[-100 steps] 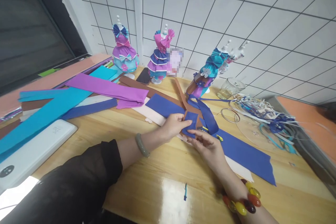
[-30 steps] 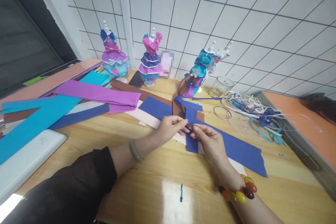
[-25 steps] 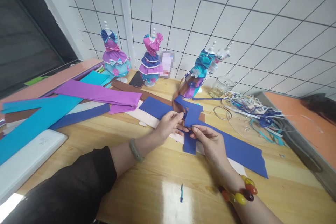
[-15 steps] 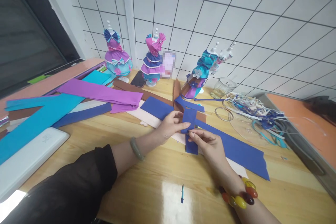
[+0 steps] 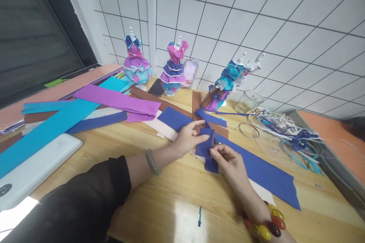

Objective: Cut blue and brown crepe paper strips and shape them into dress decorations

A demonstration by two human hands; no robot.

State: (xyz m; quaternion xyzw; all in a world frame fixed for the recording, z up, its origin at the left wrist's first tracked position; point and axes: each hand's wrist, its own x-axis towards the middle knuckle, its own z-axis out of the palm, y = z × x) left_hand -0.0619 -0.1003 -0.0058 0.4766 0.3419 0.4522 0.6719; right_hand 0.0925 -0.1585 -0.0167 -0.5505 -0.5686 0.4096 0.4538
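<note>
My left hand (image 5: 189, 138) pinches the upper part of a small navy blue fabric piece (image 5: 204, 145), thumb on its front. At that piece's right edge, the thumb and fingertips of my right hand (image 5: 228, 159) are pressed together on it. Another short blue piece (image 5: 211, 166) hangs or lies just below; whether the two are joined I cannot tell. Behind my hands lie a wide blue strip (image 5: 265, 169), a second blue strip (image 5: 175, 119) and brown strips (image 5: 196, 100). A pale pink strip (image 5: 167, 132) runs underneath.
Purple (image 5: 119, 100) and turquoise strips (image 5: 57, 131) overlap at left, near a white power bank (image 5: 57, 163). Small dress forms in fabric dresses (image 5: 137, 66) stand along the tiled wall. At right are a glass jar (image 5: 248, 100), a heap of ribbon scraps (image 5: 285, 121) and an orange-topped box (image 5: 330, 133).
The view has shifted, so most things sit slightly further right and lower. The small blue piece is tilted differently between my hands, and my left forefinger is stretched further out.
</note>
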